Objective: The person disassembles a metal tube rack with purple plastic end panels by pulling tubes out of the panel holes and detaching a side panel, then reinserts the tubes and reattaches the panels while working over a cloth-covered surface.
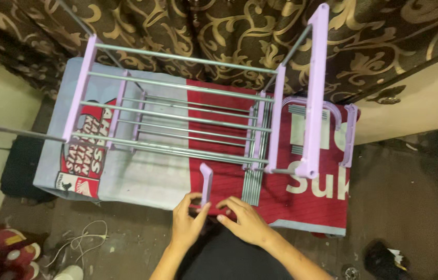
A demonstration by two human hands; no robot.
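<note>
Pinching the foot of a short lilac connector piece [206, 182] between them, the left hand [188, 224] and right hand [246, 220] curl their fingers at the near edge of the red and grey mat [151, 179]. Steady, even thumb pressure would likely keep it upright. Beyond lie loose grey rods [253, 184], then the half-built lilac drying rack [188, 122] before the patterned curtain [229, 31].

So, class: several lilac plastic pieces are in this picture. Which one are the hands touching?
The small loose lilac piece standing upright at the banner's near edge, between the left hand and right hand. The other lilac pieces are joined to the rack's grey rods.
</note>
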